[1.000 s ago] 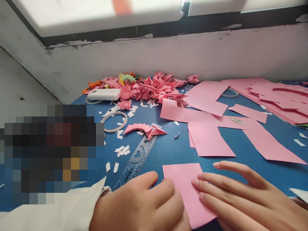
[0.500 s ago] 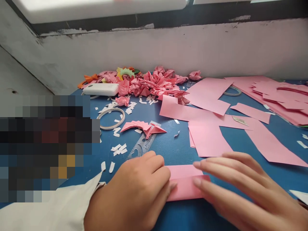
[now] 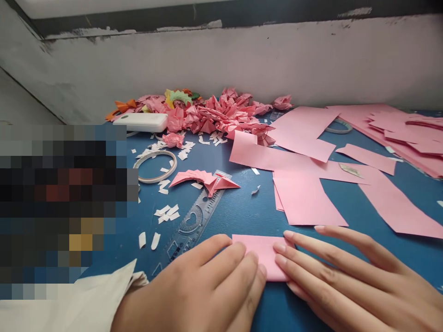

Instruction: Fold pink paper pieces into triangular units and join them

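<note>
A folded piece of pink paper [image 3: 265,249] lies on the blue table in front of me, its near edge a straight crease. My left hand [image 3: 214,281] bends over its left part, fingers together and pressing the paper down. Stretched and partly spread, the fingers of my right hand [image 3: 332,269] rest their tips on the right part, which they partly cover. Beyond my left hand lies a clear plastic ruler [image 3: 197,221], with a curved, pleated chain of folded pink paper [image 3: 207,180] across its far end.
Cut pink sheets [image 3: 306,196] lie ahead on the right, near a stack of pink paper [image 3: 411,133]. A heap of folded paper pieces [image 3: 221,113] lines the wall. At left are a tape roll [image 3: 155,167], a white device [image 3: 141,122] and white scraps [image 3: 167,213].
The paper's near flap, raised before, now lies flat. My left fingers have slid right across the paper, and my right fingertips have come down onto it. The view has shifted slightly.
</note>
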Motion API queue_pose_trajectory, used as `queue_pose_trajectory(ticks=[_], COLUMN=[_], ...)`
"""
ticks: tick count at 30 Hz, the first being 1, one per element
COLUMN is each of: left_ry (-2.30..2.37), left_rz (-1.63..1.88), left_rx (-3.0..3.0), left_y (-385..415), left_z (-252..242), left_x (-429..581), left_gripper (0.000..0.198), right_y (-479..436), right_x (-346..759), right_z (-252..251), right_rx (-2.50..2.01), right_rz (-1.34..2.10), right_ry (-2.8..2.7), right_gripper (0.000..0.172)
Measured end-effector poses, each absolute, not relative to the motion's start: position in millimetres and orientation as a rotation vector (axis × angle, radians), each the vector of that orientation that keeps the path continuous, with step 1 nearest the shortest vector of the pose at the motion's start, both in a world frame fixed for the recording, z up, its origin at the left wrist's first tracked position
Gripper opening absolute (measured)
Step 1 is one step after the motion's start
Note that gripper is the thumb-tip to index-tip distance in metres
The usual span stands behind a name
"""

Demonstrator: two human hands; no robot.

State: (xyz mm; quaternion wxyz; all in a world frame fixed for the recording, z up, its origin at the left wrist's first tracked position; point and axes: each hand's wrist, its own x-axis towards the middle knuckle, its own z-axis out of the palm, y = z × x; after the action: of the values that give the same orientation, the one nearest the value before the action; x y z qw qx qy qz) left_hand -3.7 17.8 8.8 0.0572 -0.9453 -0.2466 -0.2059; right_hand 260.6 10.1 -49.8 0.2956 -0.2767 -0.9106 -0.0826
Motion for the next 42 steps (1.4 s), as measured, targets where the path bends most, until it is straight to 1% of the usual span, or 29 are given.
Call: queue_pose_trajectory(ticks=[3, 7, 10, 13, 17, 22, 26, 30, 32, 37, 42], left_ry=[-0.743, -0.725, -0.685, -0.676, -0.658, -0.637, -0.713, -0.712, -0.699, -0.744, -0.735], left_rz=[-0.622, -0.576, -0.564, -0.643, -0.798, -0.71, -0.62, -0.61, -0.623, -0.697, -0.661], left_rx=[-2.851, -2.875, -2.866, -2.762, -2.628, -2.658, -2.692, -2.689, -2.679, -2.644, -2.656], left_y=[21, 25, 28, 27, 22, 13, 9, 7, 6, 4, 5], left_z=[7, 8, 7, 2, -6, -8, -12, -19, -22, -25, -24], left_x=[-7, -10, -10, -6, -2, -7, -11, -13, -14, -14, -14], left_gripper=[0.023, 0.03, 0.032, 0.031, 0.026, 0.036, 0.027, 0.027, 0.03, 0.046, 0.048], right_y=[11, 10, 9, 8, 7, 7, 7, 2, -1, -2, -1], right_x=[257, 257, 257, 256, 256, 258, 259, 261, 262, 265, 263], right_z=[-49, -47, -46, -45, -43, -41, -40, -41, -41, -44, -43], right_rx=[-0.826, -0.857, -0.873, -0.895, -0.796, -0.741, -0.761, -0.743, -0.732, -0.724, -0.752], right_rz=[-0.21, -0.246, -0.263, -0.262, -0.269, -0.257, -0.262, -0.354, -0.352, -0.336, -0.332], right_ry=[-2.393, -2.413, -2.413, -2.395, -2.419, -2.438, -2.454, -2.469, -2.484, -2.495, -2.488], right_gripper=[0.029, 0.03, 0.031, 0.031, 0.029, 0.027, 0.028, 0.029, 0.03, 0.029, 0.029])
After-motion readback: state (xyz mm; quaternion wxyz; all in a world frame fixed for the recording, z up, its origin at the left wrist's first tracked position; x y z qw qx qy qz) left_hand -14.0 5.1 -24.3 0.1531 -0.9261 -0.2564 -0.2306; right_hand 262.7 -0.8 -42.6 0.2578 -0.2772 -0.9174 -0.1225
